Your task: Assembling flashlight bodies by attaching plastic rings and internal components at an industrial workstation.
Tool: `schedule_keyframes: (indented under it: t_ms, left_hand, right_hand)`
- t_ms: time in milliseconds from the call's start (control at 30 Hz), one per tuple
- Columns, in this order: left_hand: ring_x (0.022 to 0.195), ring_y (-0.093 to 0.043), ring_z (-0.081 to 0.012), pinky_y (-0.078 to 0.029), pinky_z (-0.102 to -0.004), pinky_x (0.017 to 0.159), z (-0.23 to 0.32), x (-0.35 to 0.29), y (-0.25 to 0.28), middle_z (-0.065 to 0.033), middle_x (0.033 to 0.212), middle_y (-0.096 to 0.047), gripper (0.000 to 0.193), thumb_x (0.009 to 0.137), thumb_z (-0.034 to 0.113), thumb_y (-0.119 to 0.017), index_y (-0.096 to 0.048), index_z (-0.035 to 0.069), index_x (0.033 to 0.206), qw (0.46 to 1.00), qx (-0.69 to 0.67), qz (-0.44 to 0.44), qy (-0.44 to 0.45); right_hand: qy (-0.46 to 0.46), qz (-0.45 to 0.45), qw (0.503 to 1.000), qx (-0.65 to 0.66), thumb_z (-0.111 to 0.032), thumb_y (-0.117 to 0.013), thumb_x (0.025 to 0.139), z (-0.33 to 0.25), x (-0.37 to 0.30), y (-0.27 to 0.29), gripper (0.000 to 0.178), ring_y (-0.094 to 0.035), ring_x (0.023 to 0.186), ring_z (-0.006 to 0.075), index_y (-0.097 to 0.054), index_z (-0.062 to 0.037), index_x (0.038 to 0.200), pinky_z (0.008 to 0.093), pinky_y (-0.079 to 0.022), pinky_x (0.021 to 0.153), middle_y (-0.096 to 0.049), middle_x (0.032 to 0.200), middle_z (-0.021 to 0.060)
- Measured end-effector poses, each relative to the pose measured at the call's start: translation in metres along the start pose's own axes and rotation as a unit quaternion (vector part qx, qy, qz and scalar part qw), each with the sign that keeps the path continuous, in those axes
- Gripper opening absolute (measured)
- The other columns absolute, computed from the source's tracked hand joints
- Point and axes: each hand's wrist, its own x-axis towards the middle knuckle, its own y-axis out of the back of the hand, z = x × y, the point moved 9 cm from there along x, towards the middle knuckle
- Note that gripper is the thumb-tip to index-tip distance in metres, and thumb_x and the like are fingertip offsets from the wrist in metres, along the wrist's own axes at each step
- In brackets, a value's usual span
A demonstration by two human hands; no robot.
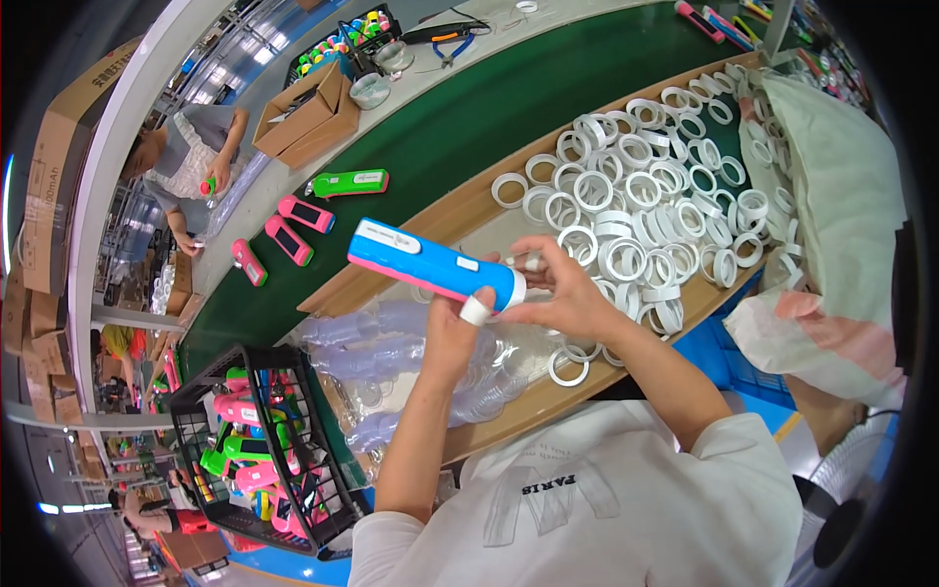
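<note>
A blue and pink flashlight is held up over the tray, tilted, its far end toward the upper left. My left hand is closed around its underside near the right end, with a white cover on the thumb. At that right end sits a white ring. My right hand pinches this ring between thumb and fingers; white covers show on some fingertips. Behind and right of my right hand lies a heap of loose white rings. Clear plastic lens pieces lie in stacks below my left hand.
A cardboard-edged tray holds the rings and lenses on a green belt. Several flashlights, including a green one, lie beyond. A black basket of flashlights stands left, a pale sack right. Across the belt sits another person.
</note>
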Motion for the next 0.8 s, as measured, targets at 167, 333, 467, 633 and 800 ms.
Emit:
schedule_keyframes:
  t_ms: [167,333,467,633,800]
  left_hand:
    - [0.122,-0.049,-0.0198,-0.04,-0.0357,0.102,-0.013,-0.013,-0.028,-0.0086,0.135,-0.049,0.075,0.079,0.042,-0.075,-0.043,0.004,0.136,0.997,-0.082,0.003,-0.007]
    - [0.123,-0.048,-0.0244,-0.044,-0.0411,0.098,0.015,-0.028,-0.022,-0.0094,0.135,-0.047,0.093,0.068,0.036,-0.085,-0.035,0.01,0.141,0.993,-0.101,-0.048,-0.046]
    - [0.077,-0.068,-0.0262,-0.055,-0.0312,0.051,0.049,-0.062,0.032,-0.0192,0.111,-0.061,0.088,0.063,0.038,-0.087,-0.043,0.002,0.131,0.993,-0.114,-0.019,-0.027]
    - [0.067,-0.066,-0.0189,-0.052,-0.0279,0.047,0.06,-0.075,0.029,-0.0141,0.089,-0.066,0.051,0.068,0.002,-0.08,-0.052,0.001,0.11,0.99,-0.05,-0.077,0.106]
    - [0.082,-0.065,-0.0161,-0.051,-0.0298,0.078,0.06,-0.097,0.007,-0.0049,0.091,-0.068,0.051,0.063,0.014,-0.085,-0.061,0.006,0.107,0.976,0.099,-0.168,0.093]
  right_hand:
    - [0.111,0.056,0.988,0.091,-0.019,-0.06,0.092,-0.025,-0.007,-0.008,0.046,-0.05,0.108,0.02,-0.04,-0.0043,0.13,0.0344,-0.037,0.098,-0.056,0.116,0.0135]
    - [0.181,0.059,0.981,-0.038,-0.023,-0.056,0.093,-0.053,-0.015,0.004,0.033,-0.051,0.101,0.0184,-0.049,-0.0034,0.119,0.0328,-0.038,0.093,-0.056,0.111,0.0094]
    - [0.05,0.052,0.993,0.089,-0.022,-0.051,0.091,-0.057,-0.014,0.019,0.028,-0.051,0.098,0.0133,-0.052,-0.0038,0.113,0.028,-0.04,0.089,-0.05,0.105,0.0064]
    - [0.289,-0.01,0.946,-0.146,-0.027,-0.068,0.08,-0.118,-0.046,0.007,0.038,-0.057,0.083,0.0259,-0.056,-0.0019,0.105,0.0327,-0.048,0.073,-0.053,0.098,0.0132]
    - [0.531,-0.072,0.825,-0.18,-0.036,-0.063,0.082,-0.181,-0.107,-0.03,0.031,-0.062,0.074,0.0252,-0.064,-0.0082,0.093,0.0416,-0.055,0.062,-0.06,0.093,0.0106]
